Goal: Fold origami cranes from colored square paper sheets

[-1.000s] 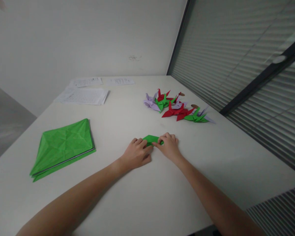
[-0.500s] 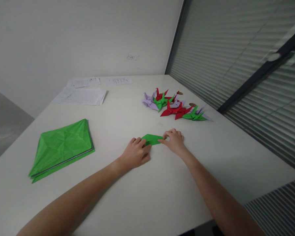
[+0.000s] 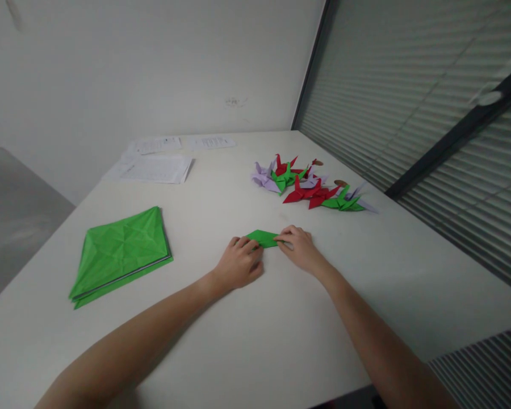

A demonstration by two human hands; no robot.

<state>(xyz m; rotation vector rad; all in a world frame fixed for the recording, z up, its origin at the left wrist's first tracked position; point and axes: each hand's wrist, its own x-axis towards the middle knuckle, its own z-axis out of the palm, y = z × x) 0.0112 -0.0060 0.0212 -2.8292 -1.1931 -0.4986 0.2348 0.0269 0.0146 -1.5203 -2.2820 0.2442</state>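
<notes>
A small folded piece of green origami paper (image 3: 264, 238) lies on the white table between my hands. My left hand (image 3: 241, 262) has its fingers curled over the left end, holding it against the tabletop. At the right end, the thumb and fingers of my right hand (image 3: 297, 246) pinch the tip of the paper. Both ends of the piece are partly hidden by my fingers. Beyond my hands, to the right, lies a cluster of folded paper cranes in red (image 3: 296, 192), green (image 3: 344, 201) and lilac (image 3: 264, 177).
On the left of the table (image 3: 213, 341) lies a stack of creased green paper sheets (image 3: 123, 250). Printed papers (image 3: 157, 169) lie at the far left. A window with blinds (image 3: 434, 113) borders the right edge, and a wall (image 3: 153, 68) stands at the back.
The right hand's fingers have come a little inward over the paper's right end, and more of that tip is covered. The camera view has shifted slightly.
</notes>
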